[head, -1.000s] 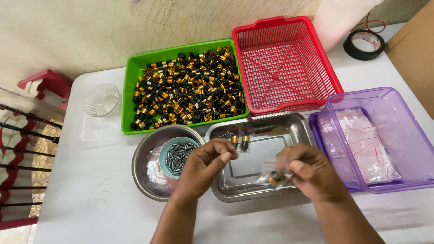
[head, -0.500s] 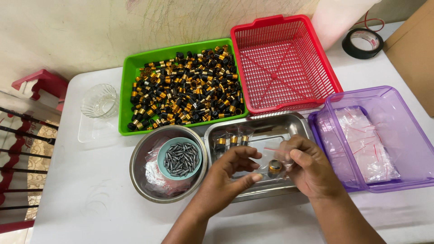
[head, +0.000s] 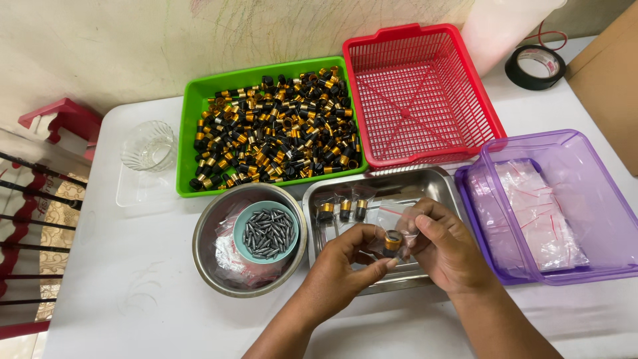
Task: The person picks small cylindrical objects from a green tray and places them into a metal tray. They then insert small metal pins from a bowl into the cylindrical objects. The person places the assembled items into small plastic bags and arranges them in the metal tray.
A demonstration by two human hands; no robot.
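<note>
My left hand (head: 345, 266) and my right hand (head: 445, 246) meet over the steel rectangular tray (head: 438, 183). Between their fingertips is a small black-and-gold cylindrical part (head: 393, 241) inside a small clear plastic bag (head: 399, 229). Both hands pinch the bag and the part. Three similar parts (head: 342, 211) lie in a row at the tray's left end. Left of the tray a round steel bowl (head: 212, 266) holds a teal dish of small grey metal pins (head: 268, 233).
A green tray (head: 189, 136) full of black-and-gold parts sits behind the bowl. A red mesh basket (head: 425, 93) stands behind the steel tray. A purple bin (head: 598, 199) with clear bags is at right. A glass cup (head: 147, 146), a tape roll (head: 535, 66) and a cardboard box (head: 608, 73) are further out.
My left hand came from the tray's upper left to my right hand. Both now hold the bag with the part, raised slightly nearer the tray's front.
</note>
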